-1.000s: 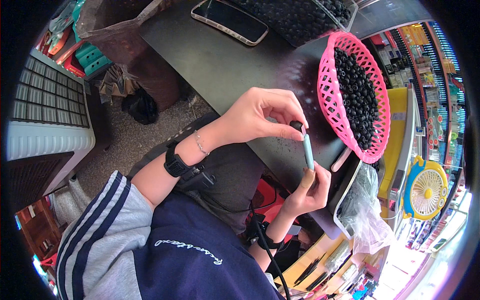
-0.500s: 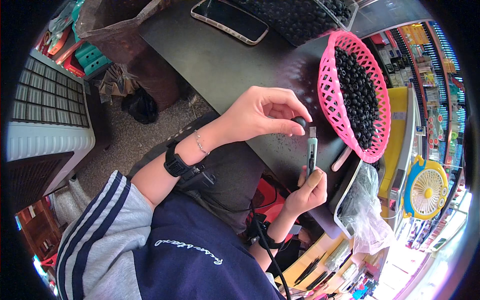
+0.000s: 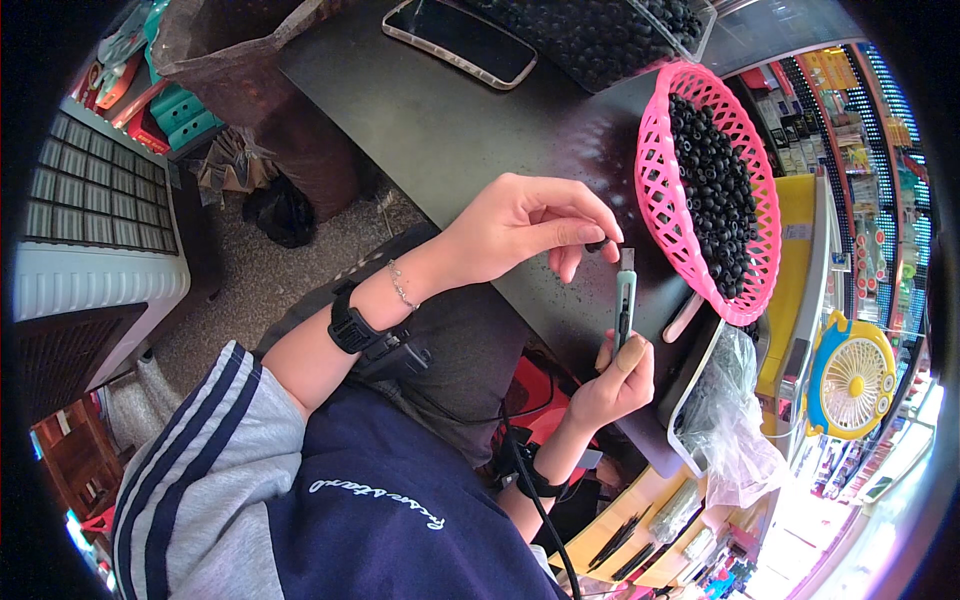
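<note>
Between the thumb and fingertips of my left hand is a small round black piece, mostly covered by the fingers. My right hand grips a pale green utility knife, its short blade pointing up beside the left fingertips. Blade and black piece are very near each other; whether they touch I cannot tell. To the right stands a pink woven plastic basket, full of small black pieces with holes in them. Black crumbs lie scattered on the dark tabletop around my hands.
A phone lies at the far side of the table. Behind it is a clear bin of more black pieces. A flat-handled stick pokes out under the basket. Nearby are a plastic bag and a yellow-blue fan.
The fingers of my left hand have shifted around the black piece, turning it so that less of it shows. My right hand with the knife has hardly moved.
</note>
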A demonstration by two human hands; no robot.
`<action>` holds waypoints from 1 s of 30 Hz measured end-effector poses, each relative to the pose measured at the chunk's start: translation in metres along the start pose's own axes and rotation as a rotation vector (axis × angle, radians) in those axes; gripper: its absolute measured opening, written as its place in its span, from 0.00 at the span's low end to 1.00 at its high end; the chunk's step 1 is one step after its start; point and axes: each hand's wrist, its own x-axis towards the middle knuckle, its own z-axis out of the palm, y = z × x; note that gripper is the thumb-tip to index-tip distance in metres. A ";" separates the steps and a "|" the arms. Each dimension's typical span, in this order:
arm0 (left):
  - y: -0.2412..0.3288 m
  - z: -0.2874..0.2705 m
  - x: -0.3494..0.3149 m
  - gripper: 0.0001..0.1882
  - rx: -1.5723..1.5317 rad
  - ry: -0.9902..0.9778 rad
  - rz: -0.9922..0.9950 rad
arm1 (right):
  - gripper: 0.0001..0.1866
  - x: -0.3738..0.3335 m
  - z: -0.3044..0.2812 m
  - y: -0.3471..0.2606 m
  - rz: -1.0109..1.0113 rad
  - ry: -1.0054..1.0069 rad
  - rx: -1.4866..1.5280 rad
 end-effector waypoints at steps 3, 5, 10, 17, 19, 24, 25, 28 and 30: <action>0.001 0.001 0.001 0.06 0.032 0.002 0.015 | 0.21 0.000 0.003 -0.005 0.023 0.022 -0.023; 0.002 0.001 0.003 0.06 -0.030 0.013 0.003 | 0.21 0.001 0.005 -0.005 0.023 0.022 -0.012; 0.006 0.001 0.004 0.15 0.054 0.070 0.016 | 0.19 0.002 0.005 -0.006 0.012 -0.040 0.012; 0.037 0.012 0.018 0.08 0.538 0.177 0.135 | 0.18 0.006 -0.004 0.007 0.037 0.007 0.048; 0.069 0.008 0.040 0.08 0.666 0.166 0.266 | 0.19 0.008 -0.004 0.011 0.048 -0.003 0.102; 0.156 -0.016 0.108 0.09 1.153 0.207 0.579 | 0.19 0.010 -0.006 0.001 0.053 -0.110 0.001; 0.163 -0.023 0.124 0.11 1.291 0.224 0.665 | 0.18 0.010 -0.007 -0.002 0.071 -0.110 0.023; 0.159 -0.020 0.158 0.19 1.598 0.221 0.884 | 0.17 0.010 -0.011 0.001 0.054 -0.101 0.002; 0.140 0.008 0.166 0.20 1.555 0.049 0.666 | 0.18 0.011 -0.011 0.003 0.018 -0.059 0.001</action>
